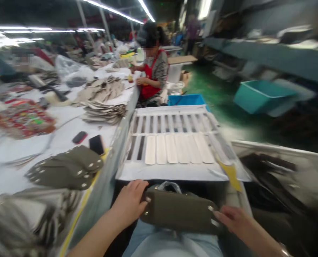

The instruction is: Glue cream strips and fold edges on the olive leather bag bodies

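A dark olive fabric panel [178, 212] with shiny metal studs at its ends is stretched above my lap. At its left end, my left hand [132, 200] is closed with the thumb by a stud. The right end is pinched between the fingers of my right hand [233, 217]. Just beyond the panel lies a white slotted tray [148, 173], with several pale rounded strips [172, 149] side by side on it. A clear plastic loop [169, 185] shows behind the panel's upper edge.
On the left table lie similar olive pieces [67, 167], a phone [96, 144] and grey fabric stacks [104, 112]. A person in a red apron [149, 76] sits ahead. A pale bin [289, 151] with dark pieces stands right; a teal crate [263, 96] is on the floor.
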